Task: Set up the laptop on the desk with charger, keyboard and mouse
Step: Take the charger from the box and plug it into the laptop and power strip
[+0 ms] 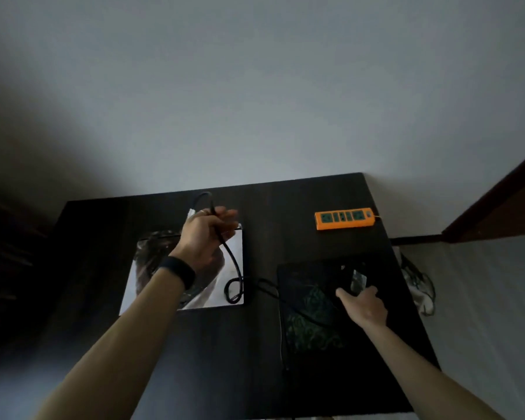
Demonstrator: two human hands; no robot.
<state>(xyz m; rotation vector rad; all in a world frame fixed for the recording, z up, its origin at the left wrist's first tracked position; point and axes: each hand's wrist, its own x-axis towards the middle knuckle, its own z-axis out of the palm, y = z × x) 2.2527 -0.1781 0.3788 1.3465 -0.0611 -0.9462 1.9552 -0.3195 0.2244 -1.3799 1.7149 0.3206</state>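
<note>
A closed laptop (152, 262) with a pale printed lid lies at the middle left of the dark desk (212, 359). Above it my left hand (203, 237) is raised and grips a thick black charger cable (235, 268), which loops over the fingers, curls on the lid's right corner and trails right. My right hand (362, 303) rests on the dark charger brick (353, 278), fingers curled around it, on a black mouse pad (309, 316) with a green pattern. No keyboard or mouse is visible.
An orange power strip (344, 218) lies at the desk's far right, against the pale wall. A bag or cloth (419, 286) hangs off the desk's right edge. A dark wooden frame (503, 204) stands at the right.
</note>
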